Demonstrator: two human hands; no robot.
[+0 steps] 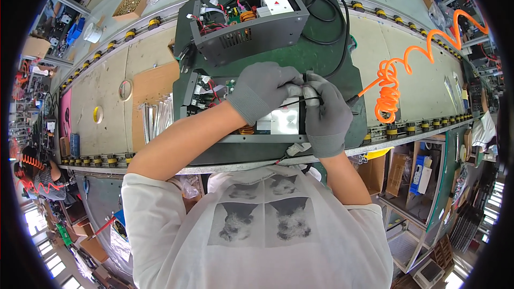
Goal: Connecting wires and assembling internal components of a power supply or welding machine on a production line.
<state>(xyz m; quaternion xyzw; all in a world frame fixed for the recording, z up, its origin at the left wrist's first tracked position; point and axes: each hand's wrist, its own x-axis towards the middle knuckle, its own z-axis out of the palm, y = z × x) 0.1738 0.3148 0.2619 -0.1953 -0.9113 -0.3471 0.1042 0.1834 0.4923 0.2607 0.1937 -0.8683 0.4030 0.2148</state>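
Both my hands wear grey gloves and meet over the far right corner of an open metal-cased electronic unit (243,138). My left hand (263,90) is closed in a pinch near that corner; what its fingertips hold is hidden. Close against it, my right hand (327,115) has its fingers bent around a thin black cable (292,104), which crosses above a silver plate (285,121) inside the unit. Circuit parts and red wires (213,90) show left of my left wrist. A thick black power cord (342,59) loops down toward my fingers from behind.
A second open unit (251,36) stands behind on the green work board (350,128). An orange coiled air hose (389,93) lies to the right. Metal strips (159,119) and tape rolls (125,90) are at left. Roller rails (393,130) edge the bench; a parts box (130,4) sits beyond.
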